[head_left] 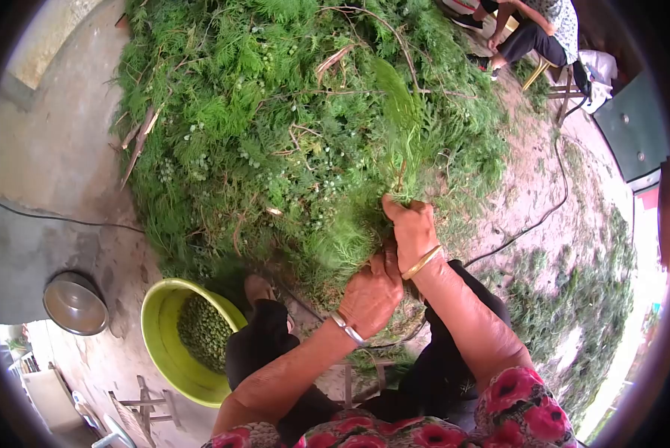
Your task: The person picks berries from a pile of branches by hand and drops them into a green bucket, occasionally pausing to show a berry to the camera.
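In the head view, I saw a person in a flowered top bent over a big heap of leafy branches [253, 134] on the floor [105, 261]. The right hand [413, 230], below a gold bangle, was closed on the base of a green sprig [404, 123] that reached out over the heap. The left hand [372, 300], with a silver bangle at its wrist, was close against the right; I couldn't tell whether its fingers gripped anything. By the left leg stood a yellow-green bucket [157, 336] with small green cones [205, 334] inside, and a metal bowl [76, 303] lay beyond it. Across the heap, another person [538, 41] sat near a black cord [565, 183].
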`<action>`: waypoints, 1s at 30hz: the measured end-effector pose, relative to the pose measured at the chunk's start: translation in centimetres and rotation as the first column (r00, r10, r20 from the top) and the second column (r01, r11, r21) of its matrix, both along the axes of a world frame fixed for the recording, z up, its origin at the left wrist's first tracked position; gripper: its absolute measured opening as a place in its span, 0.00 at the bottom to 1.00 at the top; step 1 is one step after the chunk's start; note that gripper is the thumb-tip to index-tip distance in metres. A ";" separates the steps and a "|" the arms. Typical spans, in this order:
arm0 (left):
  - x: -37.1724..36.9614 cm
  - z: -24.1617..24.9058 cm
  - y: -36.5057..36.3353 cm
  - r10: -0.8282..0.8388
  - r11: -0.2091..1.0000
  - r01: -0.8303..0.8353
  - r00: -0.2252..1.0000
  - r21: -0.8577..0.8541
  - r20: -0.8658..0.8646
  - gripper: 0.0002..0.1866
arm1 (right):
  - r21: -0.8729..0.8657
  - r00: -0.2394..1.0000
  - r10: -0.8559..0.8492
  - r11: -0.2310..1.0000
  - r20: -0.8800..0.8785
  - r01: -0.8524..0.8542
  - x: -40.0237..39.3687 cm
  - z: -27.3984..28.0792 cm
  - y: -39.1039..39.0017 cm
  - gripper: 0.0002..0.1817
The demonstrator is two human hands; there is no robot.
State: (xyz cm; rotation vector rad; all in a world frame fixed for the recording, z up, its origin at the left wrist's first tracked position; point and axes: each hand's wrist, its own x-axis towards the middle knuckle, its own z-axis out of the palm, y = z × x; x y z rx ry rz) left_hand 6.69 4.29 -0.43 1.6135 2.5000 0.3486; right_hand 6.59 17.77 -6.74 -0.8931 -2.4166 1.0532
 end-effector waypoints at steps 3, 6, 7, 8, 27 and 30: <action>-0.7 0.7 -1.6 -0.053 0.973 0.018 0.988 0.232 0.146 0.20 | 0.061 0.991 0.099 0.994 -0.085 -0.094 0.6 -1.0 1.7 0.17; -4.3 0.8 -3.3 -0.130 0.759 -0.073 0.957 0.647 0.261 0.09 | 0.122 0.954 0.249 0.965 -0.165 -0.230 0.8 6.0 2.3 0.11; -5.2 2.5 -3.5 0.100 0.695 -0.302 0.939 0.652 0.328 0.03 | 0.122 0.955 0.249 0.965 -0.164 -0.231 0.9 6.5 2.1 0.11; -6.4 2.5 -4.1 0.226 0.618 -0.489 0.860 0.615 0.457 0.04 | -0.611 0.878 -0.048 0.736 -0.475 -0.290 1.1 6.7 1.7 0.12; -9.2 3.8 -4.5 0.016 0.371 -0.904 0.238 0.215 0.971 0.03 | -0.392 0.662 0.533 0.538 -0.527 -0.746 0.3 6.4 -3.9 0.13; -9.2 3.6 -4.2 -0.208 0.258 -0.962 0.041 0.095 0.977 0.06 | -0.909 0.925 0.321 0.288 -0.205 -0.301 -0.3 9.5 -4.4 0.18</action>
